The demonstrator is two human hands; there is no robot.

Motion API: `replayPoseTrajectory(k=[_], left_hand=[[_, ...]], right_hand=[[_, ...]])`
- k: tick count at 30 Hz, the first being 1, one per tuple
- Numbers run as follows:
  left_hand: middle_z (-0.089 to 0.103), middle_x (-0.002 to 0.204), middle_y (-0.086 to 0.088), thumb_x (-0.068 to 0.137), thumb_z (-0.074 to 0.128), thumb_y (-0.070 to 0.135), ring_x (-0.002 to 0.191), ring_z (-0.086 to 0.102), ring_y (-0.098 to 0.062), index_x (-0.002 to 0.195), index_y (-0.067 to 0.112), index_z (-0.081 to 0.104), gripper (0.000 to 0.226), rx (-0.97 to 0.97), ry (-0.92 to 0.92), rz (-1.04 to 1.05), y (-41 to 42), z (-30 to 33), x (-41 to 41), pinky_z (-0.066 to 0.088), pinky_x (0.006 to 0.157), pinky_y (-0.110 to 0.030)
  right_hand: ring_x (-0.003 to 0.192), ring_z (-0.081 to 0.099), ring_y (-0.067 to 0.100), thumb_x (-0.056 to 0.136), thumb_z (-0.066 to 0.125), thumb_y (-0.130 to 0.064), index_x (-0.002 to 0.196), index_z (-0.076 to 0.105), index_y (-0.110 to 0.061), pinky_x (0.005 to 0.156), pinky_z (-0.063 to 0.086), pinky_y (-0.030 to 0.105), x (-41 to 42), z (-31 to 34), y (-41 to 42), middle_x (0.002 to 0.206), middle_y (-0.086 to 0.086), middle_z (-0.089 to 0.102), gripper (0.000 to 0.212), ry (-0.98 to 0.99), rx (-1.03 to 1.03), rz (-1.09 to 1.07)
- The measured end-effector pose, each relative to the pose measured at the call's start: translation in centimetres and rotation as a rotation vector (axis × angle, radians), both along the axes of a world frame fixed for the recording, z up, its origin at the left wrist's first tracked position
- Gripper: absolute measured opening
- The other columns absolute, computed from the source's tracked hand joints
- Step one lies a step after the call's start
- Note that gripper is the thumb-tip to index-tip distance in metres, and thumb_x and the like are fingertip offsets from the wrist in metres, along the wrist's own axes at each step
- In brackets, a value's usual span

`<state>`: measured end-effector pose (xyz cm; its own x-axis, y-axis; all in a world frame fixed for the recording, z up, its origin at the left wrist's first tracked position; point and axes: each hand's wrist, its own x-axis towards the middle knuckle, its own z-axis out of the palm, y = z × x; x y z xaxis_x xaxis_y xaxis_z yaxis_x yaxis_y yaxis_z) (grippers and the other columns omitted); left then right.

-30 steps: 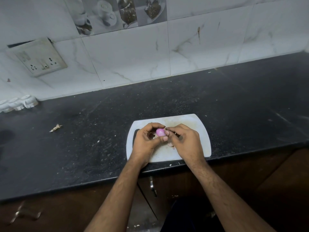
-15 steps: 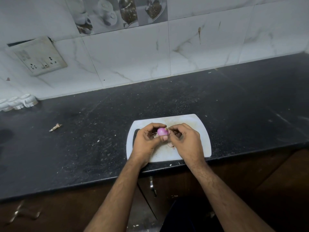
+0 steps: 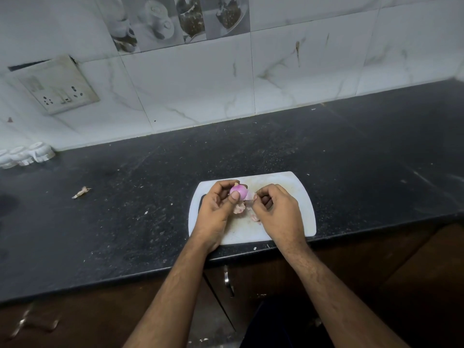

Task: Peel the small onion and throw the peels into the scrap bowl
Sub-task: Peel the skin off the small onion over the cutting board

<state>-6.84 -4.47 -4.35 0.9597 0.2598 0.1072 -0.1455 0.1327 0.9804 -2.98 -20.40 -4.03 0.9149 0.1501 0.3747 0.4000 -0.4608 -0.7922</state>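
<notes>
Both forearms are bare from the bottom edge of the frame to the wrists, lightly haired, with no sleeve, watch, ring or glove showing on the left hand (image 3: 218, 209) or the right hand (image 3: 277, 213), and the fingers (image 3: 235, 195) have short, plain nails.

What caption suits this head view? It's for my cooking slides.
Left hand holds a small onion over the cutting board while the right hand pulls peel away.
</notes>
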Motion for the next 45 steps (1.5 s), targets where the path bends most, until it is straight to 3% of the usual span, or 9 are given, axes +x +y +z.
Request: replayPoseTrajectory(k=[7, 12, 15, 19, 23, 31, 37, 42, 45], left_hand=[[0.075, 0.124, -0.019, 0.100, 0.061, 0.041, 0.105, 0.069, -0.035, 0.128, 0.007, 0.059, 0.044, -0.047, 0.037, 0.030, -0.2, -0.1, 0.1, 0.049, 0.107, -0.061], [0.075, 0.111, -0.005, 0.096, 0.065, 0.039, 0.101, 0.069, -0.022, 0.140, 0.027, 0.055, 0.046, 0.054, 0.011, 0.002, -0.3, 0.1, 0.0, 0.056, 0.094, -0.041], [0.070, 0.115, -0.006, 0.093, 0.072, 0.033, 0.109, 0.067, -0.018, 0.145, 0.036, 0.057, 0.054, 0.115, 0.000, -0.080, -0.1, 0.1, 0.0, 0.056, 0.098, -0.031], [0.074, 0.124, -0.008, 0.093, 0.075, 0.030, 0.114, 0.066, -0.019, 0.132, 0.019, 0.071, 0.040, 0.153, 0.012, -0.109, 0.0, 0.1, 0.0, 0.051, 0.102, -0.033], [0.075, 0.120, -0.013, 0.100, 0.066, 0.032, 0.109, 0.067, -0.025, 0.128, 0.016, 0.071, 0.032, 0.158, 0.047, -0.090, 0.1, -0.2, 0.2, 0.051, 0.102, -0.045], [0.076, 0.114, -0.010, 0.097, 0.063, 0.051, 0.108, 0.069, -0.027, 0.122, 0.024, 0.071, 0.038, 0.064, 0.090, 0.039, 0.2, -0.3, 0.3, 0.054, 0.098, -0.046], [0.073, 0.115, -0.001, 0.091, 0.077, 0.027, 0.108, 0.069, -0.017, 0.130, 0.013, 0.064, 0.044, 0.023, 0.017, -0.019, 0.2, -0.3, 0.2, 0.055, 0.102, -0.040], [0.075, 0.117, -0.002, 0.084, 0.082, 0.011, 0.107, 0.069, -0.014, 0.129, 0.008, 0.066, 0.048, 0.051, -0.011, -0.048, 0.1, -0.3, 0.3, 0.056, 0.099, -0.039], [0.075, 0.118, -0.010, 0.083, 0.082, 0.010, 0.110, 0.070, -0.020, 0.127, 0.004, 0.068, 0.047, 0.040, -0.036, -0.081, 0.0, 0.0, 0.1, 0.057, 0.101, -0.043]], right_hand=[[0.073, 0.058, 0.004, 0.089, 0.067, -0.028, 0.088, 0.060, -0.026, 0.066, 0.055, 0.031, -0.1, 0.1, 0.2, 0.084, -0.014, 0.060, 0.007, -0.016, -0.064, -0.007], [0.077, 0.061, 0.004, 0.093, 0.065, -0.021, 0.094, 0.061, -0.021, 0.068, 0.053, 0.024, 0.0, 0.0, -0.1, 0.085, -0.012, 0.064, 0.004, -0.031, 0.056, -0.007], [0.078, 0.068, 0.004, 0.098, 0.061, -0.019, 0.100, 0.062, -0.018, 0.066, 0.054, 0.021, 0.1, 0.2, -0.5, 0.086, -0.012, 0.070, 0.002, 0.007, 0.216, -0.001], [0.071, 0.070, 0.012, 0.105, 0.053, -0.018, 0.104, 0.058, -0.020, 0.046, 0.052, 0.030, 0.3, 0.6, -1.1, 0.098, -0.010, 0.075, 0.005, 0.176, 0.428, 0.152], [0.068, 0.058, 0.014, 0.107, 0.050, -0.017, 0.105, 0.057, -0.018, 0.045, 0.045, 0.027, 1.1, 0.4, -1.6, 0.088, -0.002, 0.071, 0.008, 0.316, 0.538, 0.289], [0.073, 0.060, 0.011, 0.107, 0.047, -0.017, 0.103, 0.057, -0.028, 0.070, 0.055, 0.037, 1.5, -0.1, -1.4, 0.084, -0.001, 0.068, 0.015, 0.229, 0.199, 0.341], [0.106, 0.061, 0.001, 0.104, 0.054, -0.026, 0.126, 0.065, -0.021, 0.095, 0.053, 0.026, 1.0, -0.5, -0.1, 0.125, -0.011, 0.063, 0.025, -0.002, 0.032, 0.221], [0.109, 0.057, -0.003, 0.101, 0.054, -0.049, 0.145, 0.049, -0.027, 0.084, 0.046, 0.008, 0.8, -0.2, -0.5, 0.132, -0.014, 0.053, 0.049, 0.013, 0.061, 0.203], [0.104, 0.058, -0.004, 0.097, 0.061, -0.047, 0.146, 0.052, -0.027, 0.087, 0.050, 0.013, 0.7, -0.2, -0.5, 0.127, -0.015, 0.055, 0.054, 0.013, 0.047, 0.285]])
